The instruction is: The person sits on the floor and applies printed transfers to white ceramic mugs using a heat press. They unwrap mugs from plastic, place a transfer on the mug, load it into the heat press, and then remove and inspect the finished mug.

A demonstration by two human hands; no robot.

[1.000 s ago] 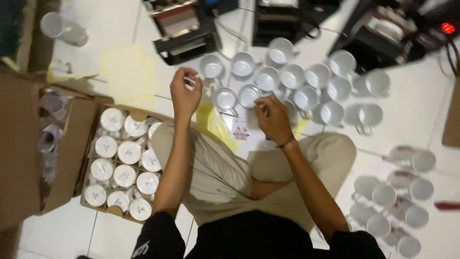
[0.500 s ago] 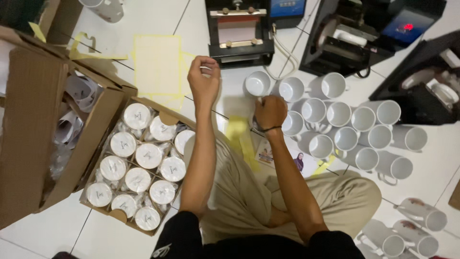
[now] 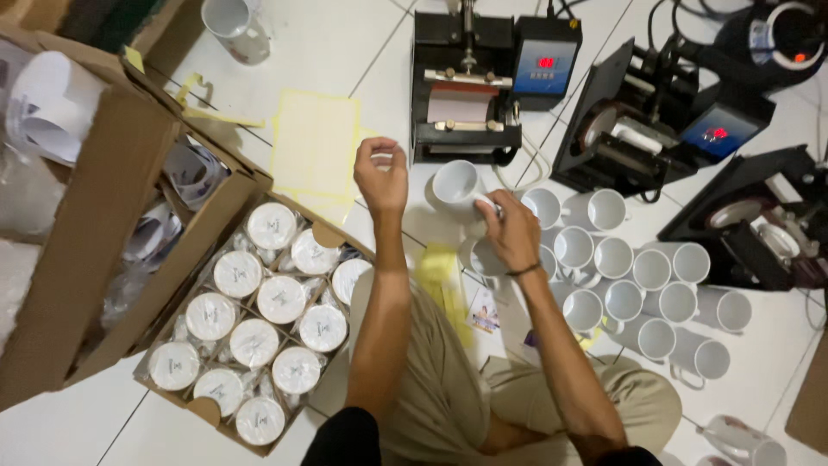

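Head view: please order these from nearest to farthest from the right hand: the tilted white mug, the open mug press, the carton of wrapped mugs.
From the right hand:
1. Tilted white mug, touching its fingers.
2. Open mug press, beyond the mug.
3. Carton of wrapped mugs, far across on the left.

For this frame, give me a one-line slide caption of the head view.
Seated person's right hand grips a white mug before a mug heat press; left hand raised beside it.

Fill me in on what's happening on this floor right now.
A person sits on the tiled floor. The right hand grips a white mug by its handle, in front of a black mug press. The left hand is raised, pinching something small and pale. More white mugs lie clustered to the right, and a cardboard box of wrapped mugs sits to the left.
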